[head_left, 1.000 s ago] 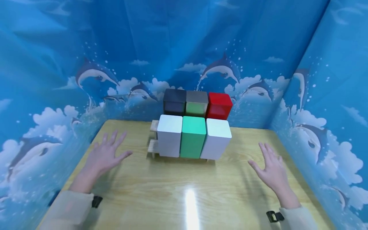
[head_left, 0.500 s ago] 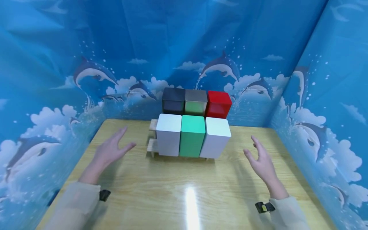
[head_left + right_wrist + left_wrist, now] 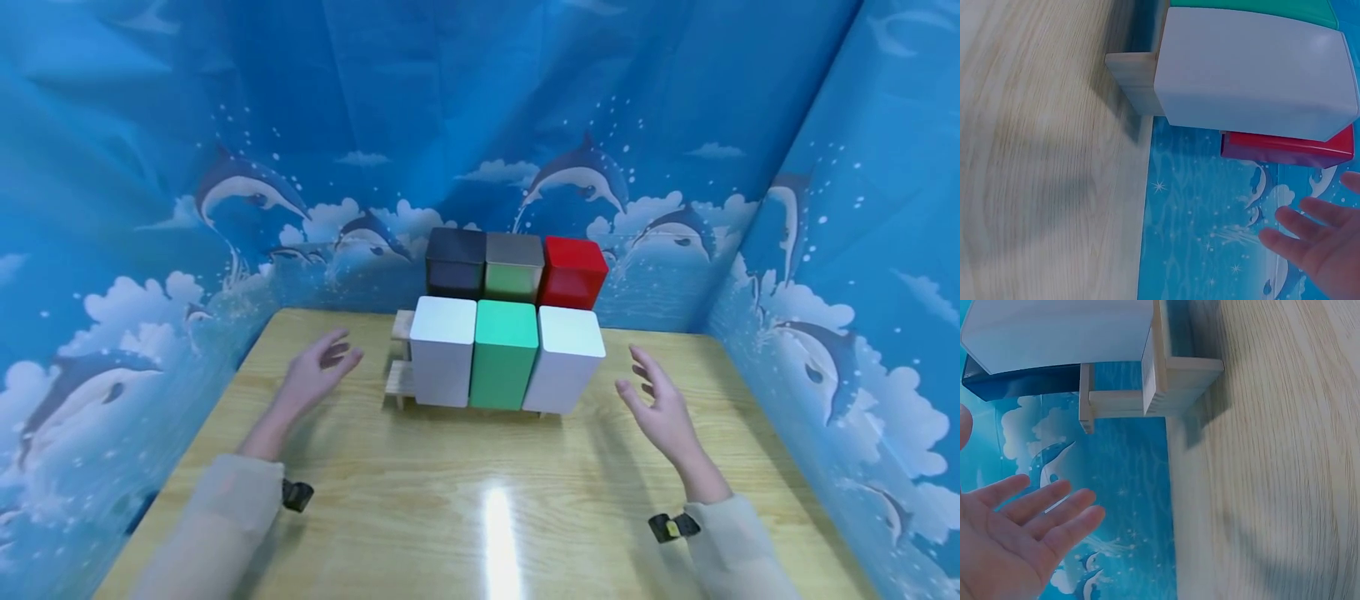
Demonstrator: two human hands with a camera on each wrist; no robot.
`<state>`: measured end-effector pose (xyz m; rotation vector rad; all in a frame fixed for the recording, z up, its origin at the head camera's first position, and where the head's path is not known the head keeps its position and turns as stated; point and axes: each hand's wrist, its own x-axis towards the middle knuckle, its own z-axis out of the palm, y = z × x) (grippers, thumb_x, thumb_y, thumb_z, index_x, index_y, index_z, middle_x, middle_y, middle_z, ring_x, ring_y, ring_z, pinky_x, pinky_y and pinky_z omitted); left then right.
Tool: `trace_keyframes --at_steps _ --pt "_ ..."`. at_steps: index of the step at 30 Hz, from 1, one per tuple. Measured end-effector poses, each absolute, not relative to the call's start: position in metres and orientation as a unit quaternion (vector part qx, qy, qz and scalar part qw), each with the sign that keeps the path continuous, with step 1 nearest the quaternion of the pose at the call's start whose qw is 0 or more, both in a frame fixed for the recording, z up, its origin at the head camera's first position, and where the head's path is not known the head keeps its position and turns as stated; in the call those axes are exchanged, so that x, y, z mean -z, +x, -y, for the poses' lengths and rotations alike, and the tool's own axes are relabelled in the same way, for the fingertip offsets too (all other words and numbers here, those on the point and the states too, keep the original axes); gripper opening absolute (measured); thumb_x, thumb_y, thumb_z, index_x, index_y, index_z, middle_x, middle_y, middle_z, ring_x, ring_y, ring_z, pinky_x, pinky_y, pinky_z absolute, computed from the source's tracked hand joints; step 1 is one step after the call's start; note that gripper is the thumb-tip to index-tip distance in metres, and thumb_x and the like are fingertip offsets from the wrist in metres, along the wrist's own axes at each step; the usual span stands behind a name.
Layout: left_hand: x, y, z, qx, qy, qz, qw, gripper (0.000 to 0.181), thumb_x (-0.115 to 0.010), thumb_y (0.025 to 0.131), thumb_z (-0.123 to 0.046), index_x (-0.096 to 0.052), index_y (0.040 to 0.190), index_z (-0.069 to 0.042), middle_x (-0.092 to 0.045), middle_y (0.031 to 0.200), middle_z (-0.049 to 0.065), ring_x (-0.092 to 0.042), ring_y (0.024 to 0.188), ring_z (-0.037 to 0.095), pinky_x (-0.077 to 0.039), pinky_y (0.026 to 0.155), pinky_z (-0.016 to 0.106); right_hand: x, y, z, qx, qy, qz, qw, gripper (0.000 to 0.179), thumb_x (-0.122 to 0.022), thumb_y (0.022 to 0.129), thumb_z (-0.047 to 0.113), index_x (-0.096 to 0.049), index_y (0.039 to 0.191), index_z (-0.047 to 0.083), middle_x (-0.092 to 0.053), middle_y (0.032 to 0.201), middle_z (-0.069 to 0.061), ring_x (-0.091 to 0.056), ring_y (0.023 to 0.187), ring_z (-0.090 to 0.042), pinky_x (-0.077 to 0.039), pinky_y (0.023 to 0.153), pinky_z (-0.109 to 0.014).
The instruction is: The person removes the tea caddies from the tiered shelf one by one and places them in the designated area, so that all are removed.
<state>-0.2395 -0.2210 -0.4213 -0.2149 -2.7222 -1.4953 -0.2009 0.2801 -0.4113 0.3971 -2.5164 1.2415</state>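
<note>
Two rows of upright boxes stand on a stepped wooden rack [image 3: 401, 379]. In front are a white box [image 3: 442, 358], a green box [image 3: 504, 358] and a second white box [image 3: 564, 362]. Behind them sit a dark navy box [image 3: 455, 262], a grey-topped box with a greenish front [image 3: 513, 267] and a red box [image 3: 572, 271]. My left hand [image 3: 317, 367] hovers left of the rack, fingers relaxed and holding nothing. To the right, my right hand [image 3: 660, 408] is held in the air, fingers loosely spread, nothing in it. Both wrist views show bare palms facing the rack.
The rack stands near the back of a light wooden table [image 3: 420, 500]. A blue curtain [image 3: 375, 125] with printed dolphins hangs behind and along the sides. Dark straps with small devices are on both wrists.
Both hands have moved inward toward the rack, the left rightward and the right leftward. Their fingers have gone from spread to more relaxed. The boxes have stayed in place.
</note>
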Motion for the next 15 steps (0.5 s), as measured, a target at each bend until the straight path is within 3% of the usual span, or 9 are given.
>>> trace_keyframes --at_steps 8,15 --pt "0.422 -0.250 0.210 0.592 -0.044 0.804 -0.033 0.069 -0.051 0.092 -0.047 -0.031 0.144 -0.005 -0.044 0.135 0.024 -0.046 0.119 0.039 -0.041 0.095 0.052 0.388 -0.193 -0.256 -0.455 0.156 0.865 0.147 0.053 -0.055 0.093 0.009 -0.034 0.140 -0.003 -0.035 0.141 -0.025 -0.040 0.120 -0.046 -0.038 0.092 -0.060" --pt "0.430 -0.266 0.202 0.665 -0.014 0.743 -0.067 0.069 -0.048 0.094 -0.046 -0.030 0.143 -0.002 -0.044 0.132 0.029 -0.049 0.116 0.042 -0.047 0.089 0.046 0.407 -0.214 -0.260 -0.472 0.169 0.854 0.138 0.056 -0.059 0.092 0.008 -0.035 0.142 0.004 -0.037 0.141 -0.021 -0.041 0.122 -0.042 -0.040 0.091 -0.058"
